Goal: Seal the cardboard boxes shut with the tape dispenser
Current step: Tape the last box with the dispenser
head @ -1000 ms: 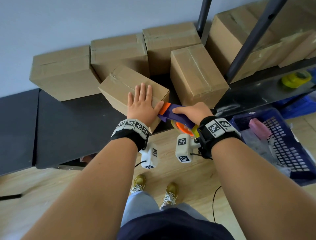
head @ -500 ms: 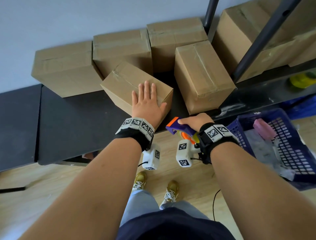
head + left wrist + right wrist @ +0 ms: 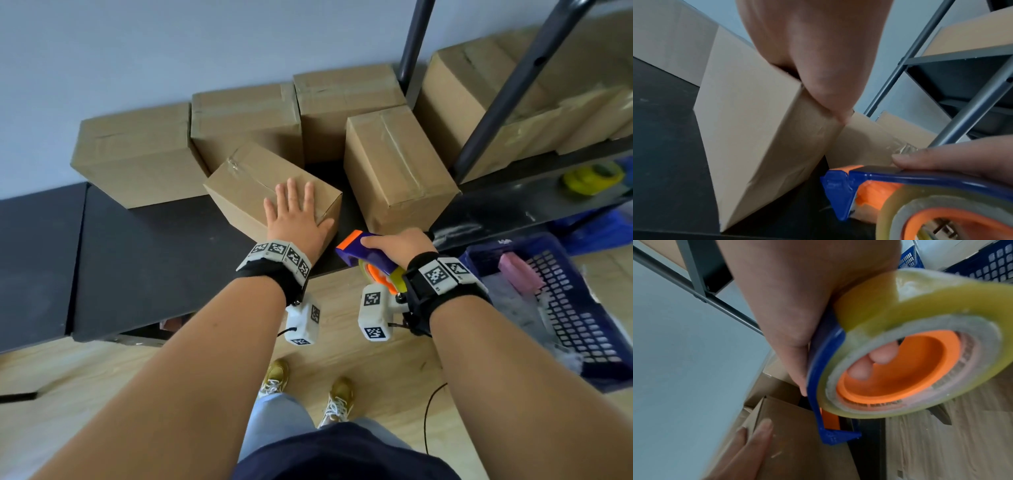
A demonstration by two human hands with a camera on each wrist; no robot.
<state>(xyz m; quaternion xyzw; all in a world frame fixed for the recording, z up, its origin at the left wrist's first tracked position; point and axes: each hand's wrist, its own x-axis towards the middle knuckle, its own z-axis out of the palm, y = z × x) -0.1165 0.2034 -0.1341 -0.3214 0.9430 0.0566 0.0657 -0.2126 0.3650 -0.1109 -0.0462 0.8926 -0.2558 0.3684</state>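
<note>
Head view: left hand [image 3: 297, 219] lay flat, fingers straight, on top of the front box [image 3: 253, 186], thumb hooked over its near right edge. That box sat skewed on the black table [image 3: 144, 246], its near corner close to the table's front edge. Right hand [image 3: 399, 245] was curled round the dispenser [image 3: 364, 251], gripping it; nose pointed left, held just off the box's right corner, over the table edge, not touching cardboard. Left wrist view showed a dark gap between the dispenser's blue nose and the box side. Right wrist view: fingers [image 3: 882, 356] passed through the orange core of the tape roll [image 3: 920, 331]. A taped box [image 3: 394, 164] stood just right, leaving a narrow bare strip between. Three more boxes [image 3: 246, 116] lined the wall behind. Blue crate [image 3: 582, 308] sat on the floor at right.
</note>
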